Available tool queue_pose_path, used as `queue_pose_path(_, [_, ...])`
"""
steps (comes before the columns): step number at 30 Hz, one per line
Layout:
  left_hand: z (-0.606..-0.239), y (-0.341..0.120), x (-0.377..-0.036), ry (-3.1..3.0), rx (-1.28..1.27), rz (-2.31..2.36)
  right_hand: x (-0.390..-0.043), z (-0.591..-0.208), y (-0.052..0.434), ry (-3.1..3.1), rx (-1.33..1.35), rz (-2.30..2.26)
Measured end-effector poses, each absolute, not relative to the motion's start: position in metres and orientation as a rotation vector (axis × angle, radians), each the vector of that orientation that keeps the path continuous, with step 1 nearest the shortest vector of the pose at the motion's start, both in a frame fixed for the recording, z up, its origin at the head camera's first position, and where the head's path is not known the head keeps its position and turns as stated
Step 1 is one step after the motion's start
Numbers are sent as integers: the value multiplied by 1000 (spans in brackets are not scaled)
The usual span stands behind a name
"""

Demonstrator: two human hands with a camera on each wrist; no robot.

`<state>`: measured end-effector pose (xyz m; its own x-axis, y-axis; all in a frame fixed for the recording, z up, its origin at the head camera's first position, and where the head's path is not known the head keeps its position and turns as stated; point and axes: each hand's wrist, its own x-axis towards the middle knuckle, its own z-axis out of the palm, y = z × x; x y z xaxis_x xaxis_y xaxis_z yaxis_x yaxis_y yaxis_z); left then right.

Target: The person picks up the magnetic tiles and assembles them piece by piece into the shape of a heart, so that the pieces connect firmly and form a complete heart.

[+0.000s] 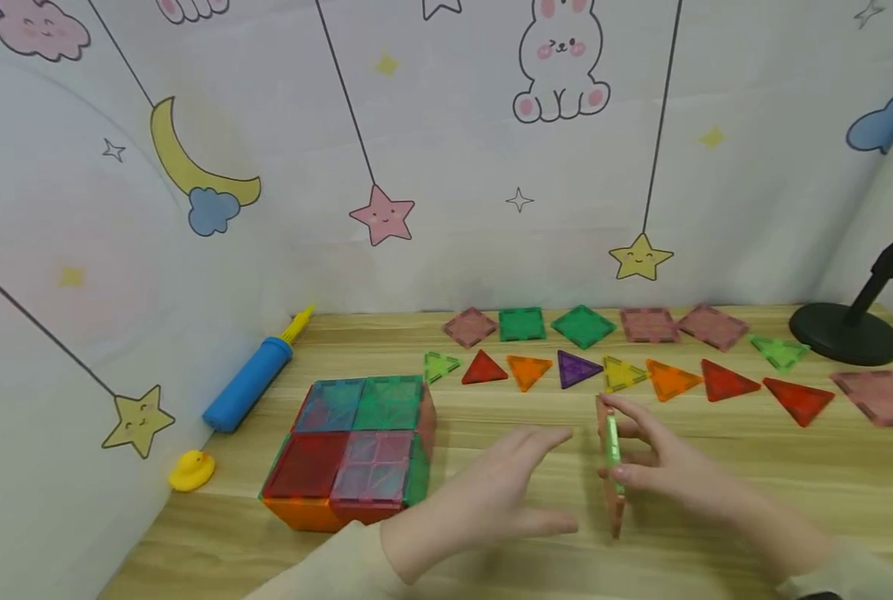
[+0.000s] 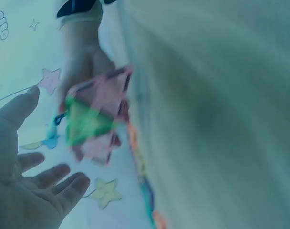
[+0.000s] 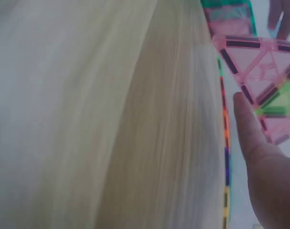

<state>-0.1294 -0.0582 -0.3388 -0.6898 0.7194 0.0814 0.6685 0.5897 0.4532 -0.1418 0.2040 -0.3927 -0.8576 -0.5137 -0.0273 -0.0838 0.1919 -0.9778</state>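
Note:
My right hand (image 1: 664,458) pinches a pink square magnetic tile (image 2: 109,93) together with a light green triangle tile (image 2: 87,124) lying flat against it. In the head view this pair is seen nearly edge-on, raised over the table. My left hand (image 1: 484,492) reaches toward the pair with fingers extended and thumb apart, a gap away from it, holding nothing. Left of that hand stands a box-shaped block of tiles (image 1: 386,400), with blue, green, red and pink squares on top and orange at the front. The left wrist view is blurred.
Along the back of the wooden table (image 1: 506,567) lie square tiles (image 1: 521,323) and a row of triangle tiles (image 1: 481,368). A blue pump (image 1: 250,383) and a yellow rubber duck (image 1: 192,471) are at left. A black round stand base (image 1: 844,335) is at right.

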Motion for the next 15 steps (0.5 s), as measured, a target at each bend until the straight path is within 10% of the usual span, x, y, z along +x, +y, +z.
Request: queue_pose_path(15, [-393,-53,-140,2264,721,1438,-150,-404,149,2150,-512,-1663])
